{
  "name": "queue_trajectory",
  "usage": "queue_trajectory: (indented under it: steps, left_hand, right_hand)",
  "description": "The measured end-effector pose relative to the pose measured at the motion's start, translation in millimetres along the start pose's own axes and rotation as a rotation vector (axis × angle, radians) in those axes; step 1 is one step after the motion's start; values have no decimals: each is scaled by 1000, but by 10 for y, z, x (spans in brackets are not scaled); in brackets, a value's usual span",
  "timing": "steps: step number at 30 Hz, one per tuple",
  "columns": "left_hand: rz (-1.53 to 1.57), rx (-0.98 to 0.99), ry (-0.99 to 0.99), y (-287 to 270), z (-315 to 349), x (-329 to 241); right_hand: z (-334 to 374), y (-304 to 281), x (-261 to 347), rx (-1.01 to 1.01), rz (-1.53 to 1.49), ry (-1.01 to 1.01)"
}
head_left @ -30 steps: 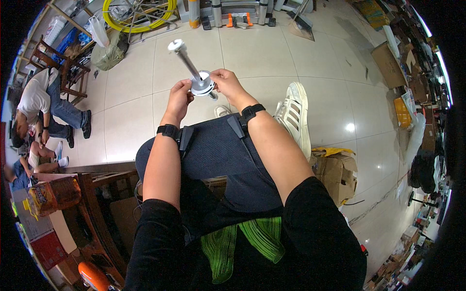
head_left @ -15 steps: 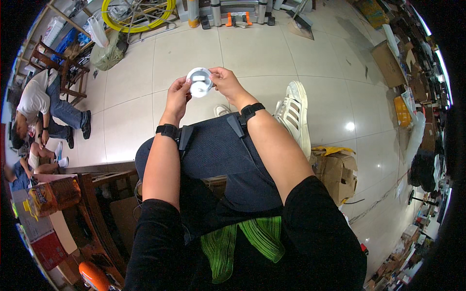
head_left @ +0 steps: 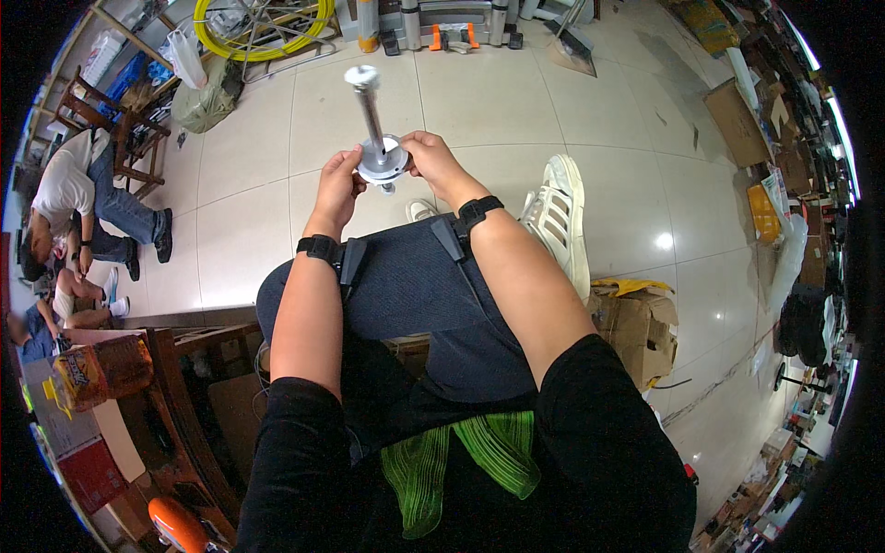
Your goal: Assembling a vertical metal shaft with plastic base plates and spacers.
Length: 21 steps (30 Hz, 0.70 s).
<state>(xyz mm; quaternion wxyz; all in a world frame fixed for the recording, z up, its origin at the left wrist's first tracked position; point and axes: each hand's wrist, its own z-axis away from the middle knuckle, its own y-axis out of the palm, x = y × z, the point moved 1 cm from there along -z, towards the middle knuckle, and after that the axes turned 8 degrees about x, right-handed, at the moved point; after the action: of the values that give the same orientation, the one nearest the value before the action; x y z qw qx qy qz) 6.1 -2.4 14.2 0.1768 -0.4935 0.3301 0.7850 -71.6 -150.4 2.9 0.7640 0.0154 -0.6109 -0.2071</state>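
Both hands hold a round white-rimmed disc with a metal rod [head_left: 371, 115] standing up from its middle. A white round cap [head_left: 361, 76] tops the rod, and a small pale knob [head_left: 388, 189] shows under the disc. My left hand [head_left: 340, 178] is closed on the disc's left edge, thumb on top. On the opposite edge, my right hand [head_left: 427, 154] pinches it between thumb and fingers. The piece is held over the floor beyond my knees, its rod leaning slightly left. I cannot tell what kind of fitting it is.
At far left a person [head_left: 66, 175] in a white top sits bent over near a wooden chair [head_left: 111, 120]. A yellow cable reel [head_left: 263, 32] stands at the back. A torn cardboard box [head_left: 636, 327] is right of my leg; an amber jug [head_left: 101, 373] rests at lower left.
The piece has been tipped between my hands: its rod, seen nearly end-on before, now points up and away, showing its length. Both hands stay in about the same place, still gripping the disc.
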Motion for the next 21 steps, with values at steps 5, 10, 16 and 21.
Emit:
queue_trajectory:
  steps: [5,10,16,21]
  left_hand:
    - [-18,-16,-31,-12,-17,34]
    - [-41,-4,1,-84,-50,104]
    - [-33,-57,28,-120,-79,161]
    - [8,-46,46,10,-18,23]
  right_hand:
    - [8,6,23,-4,5,-49]
    - [36,63,70,7,-28,-76]
    - [29,44,59,55,12,-68]
    - [47,22,55,52,29,-103]
